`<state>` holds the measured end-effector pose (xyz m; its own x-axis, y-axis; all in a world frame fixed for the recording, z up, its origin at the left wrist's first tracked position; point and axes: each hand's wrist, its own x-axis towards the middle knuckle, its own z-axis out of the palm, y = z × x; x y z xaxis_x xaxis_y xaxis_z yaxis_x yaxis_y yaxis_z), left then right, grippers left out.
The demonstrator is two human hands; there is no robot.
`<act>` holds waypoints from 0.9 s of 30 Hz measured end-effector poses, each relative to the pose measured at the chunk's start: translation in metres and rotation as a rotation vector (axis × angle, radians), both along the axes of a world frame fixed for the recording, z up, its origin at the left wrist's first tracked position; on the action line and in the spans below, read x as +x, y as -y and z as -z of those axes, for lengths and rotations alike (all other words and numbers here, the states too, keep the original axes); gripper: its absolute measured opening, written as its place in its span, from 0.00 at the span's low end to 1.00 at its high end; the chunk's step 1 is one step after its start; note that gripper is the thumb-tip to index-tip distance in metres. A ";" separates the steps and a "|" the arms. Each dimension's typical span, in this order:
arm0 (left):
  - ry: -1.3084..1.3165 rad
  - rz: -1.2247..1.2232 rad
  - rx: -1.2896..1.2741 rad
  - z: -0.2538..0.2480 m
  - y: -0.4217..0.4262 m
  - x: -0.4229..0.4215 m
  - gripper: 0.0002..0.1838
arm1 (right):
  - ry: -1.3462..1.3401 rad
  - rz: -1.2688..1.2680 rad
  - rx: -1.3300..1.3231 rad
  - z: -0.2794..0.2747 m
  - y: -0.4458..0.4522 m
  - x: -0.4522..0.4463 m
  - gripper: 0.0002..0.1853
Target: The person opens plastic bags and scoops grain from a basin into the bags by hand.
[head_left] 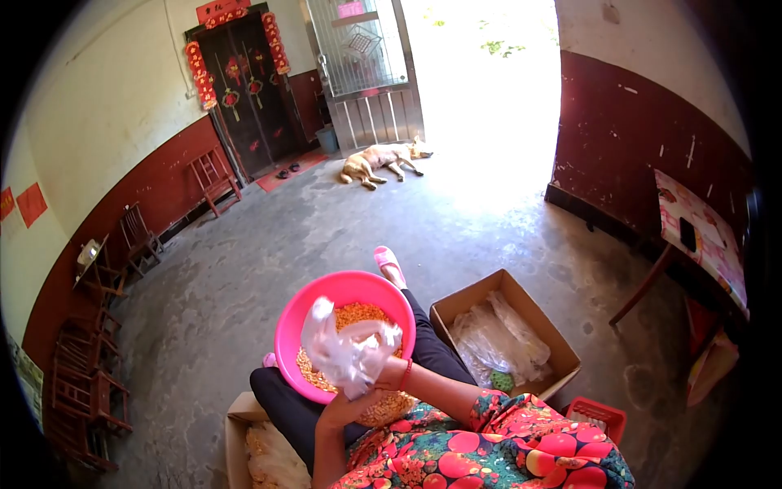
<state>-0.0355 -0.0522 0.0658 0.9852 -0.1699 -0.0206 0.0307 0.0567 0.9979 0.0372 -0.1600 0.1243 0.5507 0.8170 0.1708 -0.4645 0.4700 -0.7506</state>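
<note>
A pink basin (287, 322) of yellow-orange corn kernels (358, 313) rests on my lap. Over it flares the crumpled top of a clear plastic bag (346, 354). My left hand (349, 409) is closed around the gathered part of this bag. Against the bag's other side, my right hand (393, 373), with a red bracelet at the wrist, is closed too. Kernels show below my hands, apparently inside the bag's lower part. My fingertips are partly hidden by the plastic and by each other.
Right of my legs, a cardboard box (562, 371) holds clear plastic bags; another box (236, 436) with filled bags stands at lower left. A red basket (607, 411) sits nearby. A dog (383, 161) lies by the open door. Chairs line the left wall; a table (709, 236) stands right.
</note>
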 end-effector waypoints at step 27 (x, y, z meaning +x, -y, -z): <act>0.438 -0.682 -0.391 -0.071 -0.083 -0.047 0.11 | 0.342 -0.269 -0.446 0.013 -0.011 -0.002 0.12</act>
